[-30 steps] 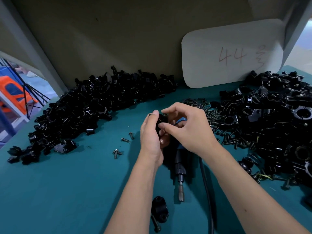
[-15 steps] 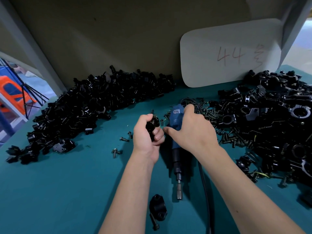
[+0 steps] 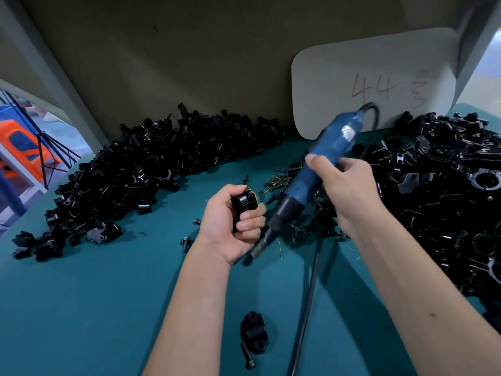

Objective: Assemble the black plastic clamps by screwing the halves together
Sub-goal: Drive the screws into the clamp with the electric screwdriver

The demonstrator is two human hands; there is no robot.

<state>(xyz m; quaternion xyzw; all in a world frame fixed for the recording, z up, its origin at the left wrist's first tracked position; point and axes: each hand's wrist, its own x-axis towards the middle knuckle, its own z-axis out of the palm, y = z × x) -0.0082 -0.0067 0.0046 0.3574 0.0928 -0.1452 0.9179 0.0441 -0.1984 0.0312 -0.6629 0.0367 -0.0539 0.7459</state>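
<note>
Head view of a teal desk (image 3: 81, 308) during clamp assembly. The left hand (image 3: 230, 226) is curled around a black plastic clamp (image 3: 244, 203), held above the desk near its centre, with a screw (image 3: 248, 189) standing up from the clamp's top face. The right hand (image 3: 344, 188) grips the blue body of an electric screwdriver (image 3: 320, 161), which is raised and tilted, its dark bit end (image 3: 261, 244) pointing down and left to lie just beside the left hand's fingers; the tool is motion-blurred, so contact cannot be judged. A black cable (image 3: 306, 308) runs across the desk toward the viewer. A second assembled-looking clamp (image 3: 253, 333) lies on the desk near the bottom edge, with a loose bolt (image 3: 247, 355) touching it. Loose screws (image 3: 279, 181) are scattered behind the hands. Heaps of black clamp parts occupy the left (image 3: 151, 169) and right (image 3: 439, 191) sides. A pale board (image 3: 352, 77) marked "44" leans against the back wall.
</note>
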